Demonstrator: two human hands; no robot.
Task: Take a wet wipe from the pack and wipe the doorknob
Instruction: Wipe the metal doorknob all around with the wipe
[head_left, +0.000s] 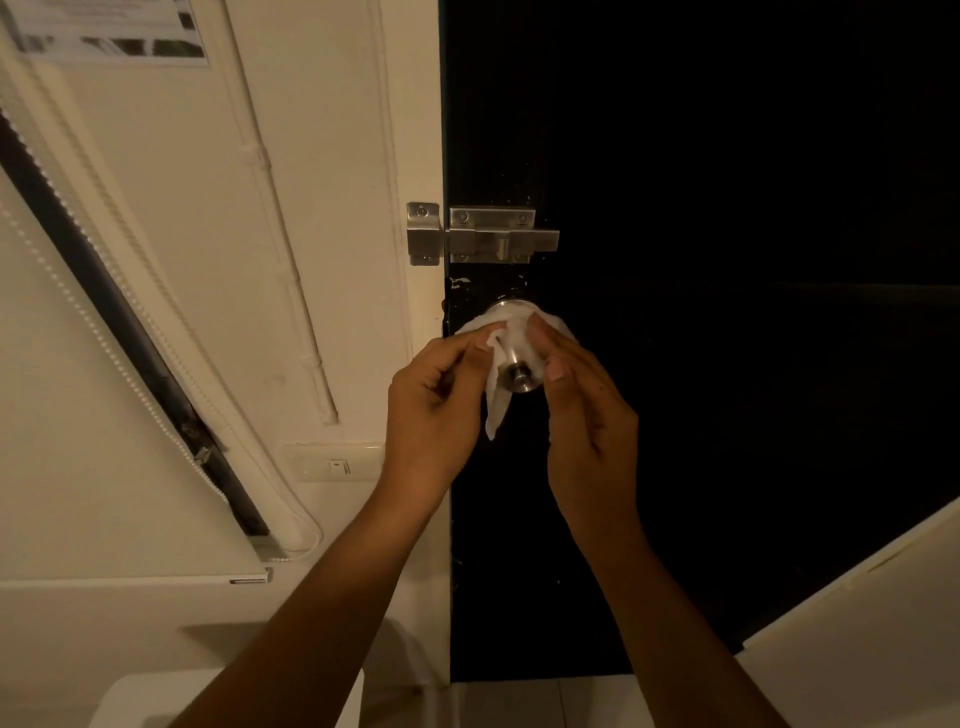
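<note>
A round steel doorknob sticks out from the black door near its left edge. A white wet wipe is draped over the top and left side of the knob, with a corner hanging below. My left hand pinches the wipe at the knob's left side. My right hand presses the wipe against the knob's right side with fingers and thumb. The pack of wipes is not in view.
A steel slide bolt bridges the door and cream frame just above the knob. A light switch sits on the wall left of my left wrist. A roller blind with a bead chain hangs at left. A pale panel stands at lower right.
</note>
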